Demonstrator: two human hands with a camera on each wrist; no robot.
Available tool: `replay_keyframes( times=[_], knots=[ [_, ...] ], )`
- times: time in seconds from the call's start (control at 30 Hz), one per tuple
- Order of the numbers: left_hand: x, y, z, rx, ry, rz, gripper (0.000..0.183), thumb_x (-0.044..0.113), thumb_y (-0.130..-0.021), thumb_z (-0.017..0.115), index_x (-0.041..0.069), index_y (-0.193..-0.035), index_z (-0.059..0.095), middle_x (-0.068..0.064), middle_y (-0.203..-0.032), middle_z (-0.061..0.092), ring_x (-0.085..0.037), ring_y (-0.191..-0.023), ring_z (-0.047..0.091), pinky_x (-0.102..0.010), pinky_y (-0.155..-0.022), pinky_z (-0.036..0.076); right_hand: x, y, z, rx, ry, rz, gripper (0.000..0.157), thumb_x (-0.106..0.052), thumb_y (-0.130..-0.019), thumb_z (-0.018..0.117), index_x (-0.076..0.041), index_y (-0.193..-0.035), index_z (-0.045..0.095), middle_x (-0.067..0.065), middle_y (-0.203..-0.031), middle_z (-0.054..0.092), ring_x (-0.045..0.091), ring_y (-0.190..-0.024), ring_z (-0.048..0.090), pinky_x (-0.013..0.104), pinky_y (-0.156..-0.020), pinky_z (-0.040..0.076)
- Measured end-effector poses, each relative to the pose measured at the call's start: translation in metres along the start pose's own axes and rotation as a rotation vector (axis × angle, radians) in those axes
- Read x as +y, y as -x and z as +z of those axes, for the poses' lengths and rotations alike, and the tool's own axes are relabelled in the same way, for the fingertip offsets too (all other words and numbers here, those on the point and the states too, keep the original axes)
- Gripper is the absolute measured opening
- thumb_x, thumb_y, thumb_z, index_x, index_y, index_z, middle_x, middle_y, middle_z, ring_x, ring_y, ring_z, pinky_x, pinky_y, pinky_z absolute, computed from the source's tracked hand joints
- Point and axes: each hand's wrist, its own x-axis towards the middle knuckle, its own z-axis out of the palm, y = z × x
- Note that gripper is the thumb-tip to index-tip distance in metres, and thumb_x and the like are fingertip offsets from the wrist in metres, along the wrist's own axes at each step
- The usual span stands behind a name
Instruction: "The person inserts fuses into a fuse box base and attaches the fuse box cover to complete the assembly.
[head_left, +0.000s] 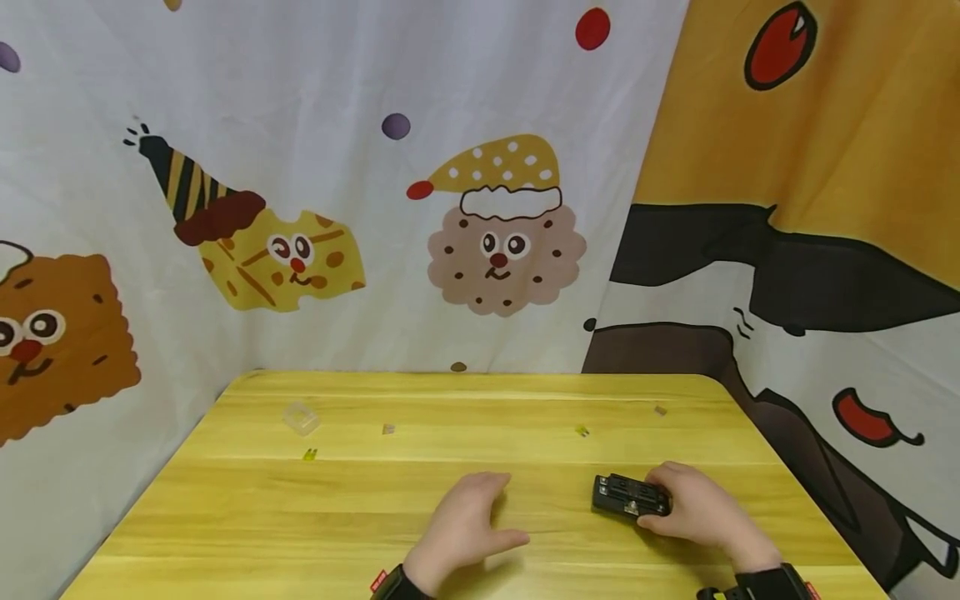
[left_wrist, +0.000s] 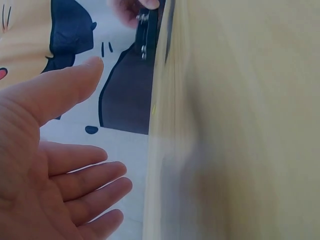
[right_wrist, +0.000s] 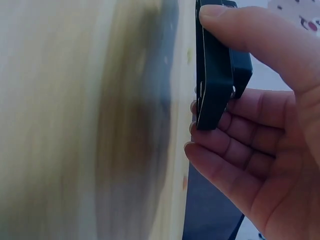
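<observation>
Between thumb and fingers, my right hand (head_left: 693, 506) grips a small black oblong device (head_left: 628, 496) with ridges on top and silver metal fittings. The right wrist view shows the thumb on one side of this black device (right_wrist: 215, 82) and curled fingers on the other. It is at or just over the tabletop; touching or apart, I cannot tell. To its left, my left hand (head_left: 465, 521) hovers over the table with nothing in it. In the left wrist view its thumb and fingers (left_wrist: 85, 190) are spread apart.
On the wooden table (head_left: 300, 517) lies a clear plastic box (head_left: 302, 418) at the back left. A small yellow piece (head_left: 310, 454) and a brownish piece (head_left: 387, 429) are near it. Another yellow piece (head_left: 582, 431) and a brownish one (head_left: 660, 410) lie back right. A printed curtain (head_left: 315, 100) hangs behind.
</observation>
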Motion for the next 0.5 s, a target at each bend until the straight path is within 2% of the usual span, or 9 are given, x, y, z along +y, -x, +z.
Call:
replay_keyframes(
  times=[0.23,0.5],
  knots=[
    [0.009,-0.01,0.006,0.013,0.022,0.003,0.075,0.046,-0.078,0.082,0.001,-0.134,0.058,-0.013,-0.128,0.063,-0.029,-0.118,0.058,-0.042,-0.1,0.045,-0.023,-0.014,0.0,0.014,-0.041,-0.124,0.046,-0.053,-0.072,0.083,-0.02,-0.099,0.067,-0.013,-0.089,0.056,0.003,-0.075,0.049,0.032,-0.069,0.047],
    [0.01,-0.017,0.013,0.047,-0.003,0.012,0.073,0.042,-0.076,0.085,0.002,-0.131,0.06,-0.014,-0.127,0.063,-0.029,-0.117,0.058,-0.041,-0.097,0.046,-0.05,-0.032,0.005,0.039,-0.088,-0.208,0.044,-0.051,-0.074,0.083,-0.02,-0.1,0.067,-0.013,-0.09,0.056,0.003,-0.076,0.05,0.031,-0.069,0.047]
  ],
)
